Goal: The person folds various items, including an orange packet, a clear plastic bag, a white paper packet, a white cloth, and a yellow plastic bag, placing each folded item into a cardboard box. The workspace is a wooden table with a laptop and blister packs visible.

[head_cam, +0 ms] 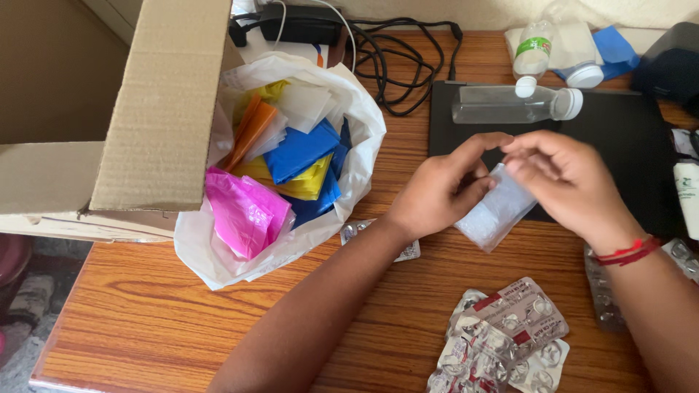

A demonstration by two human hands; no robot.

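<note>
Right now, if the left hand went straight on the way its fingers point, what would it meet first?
The left hand points up-right; its fingertips already touch the small clear plastic bag, with the right hand just beyond.

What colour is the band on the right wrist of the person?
Red: a thin thread band around the right wrist, seen in the head view.

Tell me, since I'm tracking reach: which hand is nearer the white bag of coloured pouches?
Left. The left hand is just right of the white bag, holding the small clear pouch. The right hand is farther right, pinching the pouch's top.
</note>
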